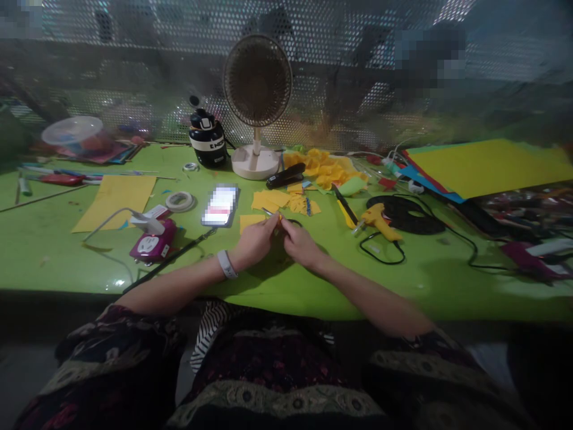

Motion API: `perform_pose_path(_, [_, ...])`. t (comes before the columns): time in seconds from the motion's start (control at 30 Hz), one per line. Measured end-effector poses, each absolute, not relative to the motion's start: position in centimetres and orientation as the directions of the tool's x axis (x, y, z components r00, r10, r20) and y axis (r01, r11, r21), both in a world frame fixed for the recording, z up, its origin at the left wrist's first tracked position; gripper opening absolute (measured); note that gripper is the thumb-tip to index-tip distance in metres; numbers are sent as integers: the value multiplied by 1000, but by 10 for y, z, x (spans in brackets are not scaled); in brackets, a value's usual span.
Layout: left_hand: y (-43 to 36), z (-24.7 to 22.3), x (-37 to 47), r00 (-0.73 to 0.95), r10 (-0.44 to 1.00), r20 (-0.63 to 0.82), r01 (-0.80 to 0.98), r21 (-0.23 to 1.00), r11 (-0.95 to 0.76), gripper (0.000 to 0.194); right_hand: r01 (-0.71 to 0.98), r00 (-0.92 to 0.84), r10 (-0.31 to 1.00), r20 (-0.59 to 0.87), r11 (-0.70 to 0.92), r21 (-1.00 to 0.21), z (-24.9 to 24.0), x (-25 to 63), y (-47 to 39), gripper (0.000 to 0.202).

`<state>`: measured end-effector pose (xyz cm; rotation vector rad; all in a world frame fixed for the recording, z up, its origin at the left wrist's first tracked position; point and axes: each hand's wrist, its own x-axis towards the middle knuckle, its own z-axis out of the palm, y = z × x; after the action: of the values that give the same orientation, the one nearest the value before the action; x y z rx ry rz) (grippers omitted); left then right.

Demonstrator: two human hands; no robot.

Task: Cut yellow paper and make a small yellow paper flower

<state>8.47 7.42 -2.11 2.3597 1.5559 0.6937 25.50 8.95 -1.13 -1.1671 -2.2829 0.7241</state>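
Observation:
My left hand (256, 241) and my right hand (301, 242) meet over the green table, fingertips pinched together. Between them shows a tiny orange-yellow piece (280, 218), mostly covered by the fingers. A thin pointed metal tip (267, 211) sticks out beside my left fingertips; the rest of that tool is hidden. Just beyond the hands lie cut yellow paper pieces (271, 199) and a small heap of yellow scraps (301, 204). Part of a yellow sheet (249, 223) lies by my left hand.
Left on the green table (215, 278) are a lit phone (219, 205), tape (179, 201) and a purple power adapter (153, 240). Behind stand a fan (257, 80) and a bottle (208, 141). Right are a cutter (344, 207), yellow glue gun (381, 221) and paper sheets (487, 167).

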Motion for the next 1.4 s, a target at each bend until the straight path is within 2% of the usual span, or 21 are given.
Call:
perform_pose_path(0.13, [73,-30,84,344,868,359,752,448,-484,52,542,-554,824,118,465,-700,-12,253,82,70])
perform_pose_path(0.27, [72,-33,86,349,850,395,737,444,-509,49,600,-539,841,49,424,-678,-12,250,79,78])
perform_pose_path(0.43, [78,-26,85,305,888,346,747,491,-448,46,585,-549,828,119,481,-653,-9,253,85,70])
perform_pose_path(0.57, [85,-19,80,221,925,309,750,553,-364,39,587,-471,861,189,466,-662,-8,261,94,64])
perform_pose_path(0.73, [88,-17,78,216,930,299,713,602,-359,31,616,-402,880,254,465,-636,-8,267,103,49])
perform_pose_path(0.9, [90,-16,76,207,935,288,695,629,-348,26,619,-413,874,256,475,-625,-9,267,106,39])
perform_pose_path(1.13, [94,-14,74,177,947,267,589,742,-320,21,579,-386,885,258,451,-680,-6,269,107,42])
perform_pose_path(1.4, [98,-24,72,156,938,309,474,810,-345,30,540,-425,837,345,541,-645,-13,271,108,49])
